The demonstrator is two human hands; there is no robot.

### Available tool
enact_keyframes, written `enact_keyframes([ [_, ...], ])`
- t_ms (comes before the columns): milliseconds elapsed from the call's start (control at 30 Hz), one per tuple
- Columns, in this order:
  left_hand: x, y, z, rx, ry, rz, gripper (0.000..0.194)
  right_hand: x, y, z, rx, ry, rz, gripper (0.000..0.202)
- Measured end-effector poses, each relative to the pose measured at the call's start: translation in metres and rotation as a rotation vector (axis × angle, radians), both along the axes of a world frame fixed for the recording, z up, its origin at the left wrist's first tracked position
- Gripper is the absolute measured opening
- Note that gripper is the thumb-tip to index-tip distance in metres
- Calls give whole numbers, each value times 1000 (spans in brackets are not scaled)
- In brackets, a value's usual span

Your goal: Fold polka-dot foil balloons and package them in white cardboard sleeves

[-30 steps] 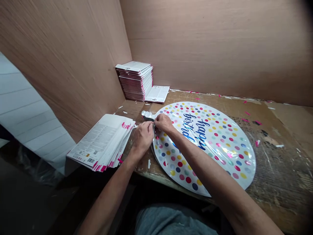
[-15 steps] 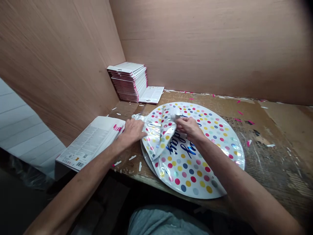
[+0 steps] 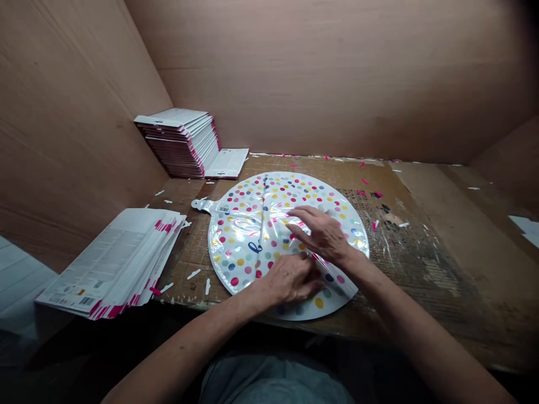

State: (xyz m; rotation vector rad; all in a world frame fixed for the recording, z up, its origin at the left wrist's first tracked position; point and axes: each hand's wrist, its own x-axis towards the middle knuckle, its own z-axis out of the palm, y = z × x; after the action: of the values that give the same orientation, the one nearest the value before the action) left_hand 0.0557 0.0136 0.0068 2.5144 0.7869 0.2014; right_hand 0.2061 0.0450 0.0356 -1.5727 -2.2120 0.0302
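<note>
A round white foil balloon (image 3: 240,224) with many coloured dots lies flat, its tail and tab pointing left. A crease runs down it left of centre, beside a bit of blue lettering. My left hand (image 3: 292,276) is on the balloon's lower part, fingers bent towards the right; what its fingertips hold, if anything, is hidden. Over the right half is my right hand (image 3: 322,233), its fingers apart and pointing left, with nothing held.
Fanned white card packs (image 3: 113,258) lie at the table's left front edge. A tall stack of cards (image 3: 181,140) stands in the back left corner, with one open card (image 3: 227,163) beside it. White and pink scraps dot the cardboard-covered table (image 3: 438,252). Wooden walls enclose it.
The balloon's folded-back left flap now lies flat across it. My left hand has moved right from the tail to the lower part. My right hand has let go of the flap and opened.
</note>
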Motion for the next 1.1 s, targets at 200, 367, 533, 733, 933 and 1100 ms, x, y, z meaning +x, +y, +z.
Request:
enact_keyframes([
  [200,-20,-14,6,73,-273,186,24,35,9,-43,-188,-379,-206,57],
  [367,-58,-34,20,27,71,789,32,77,-9,-58,-208,-375,-211,59],
  [533,-48,-41,31,-443,160,669,35,78,-8,-54,-208,-257,-208,61],
  [733,-33,-12,99,-1305,-507,741,33,24,-81,-4,54,176,-18,71],
  [933,-52,-4,120,-1113,-142,440,62,3,-120,-28,521,133,-89,72],
  [1100,-68,25,78,-31,3,496,78,25,-117,-49,400,-75,141,65],
])
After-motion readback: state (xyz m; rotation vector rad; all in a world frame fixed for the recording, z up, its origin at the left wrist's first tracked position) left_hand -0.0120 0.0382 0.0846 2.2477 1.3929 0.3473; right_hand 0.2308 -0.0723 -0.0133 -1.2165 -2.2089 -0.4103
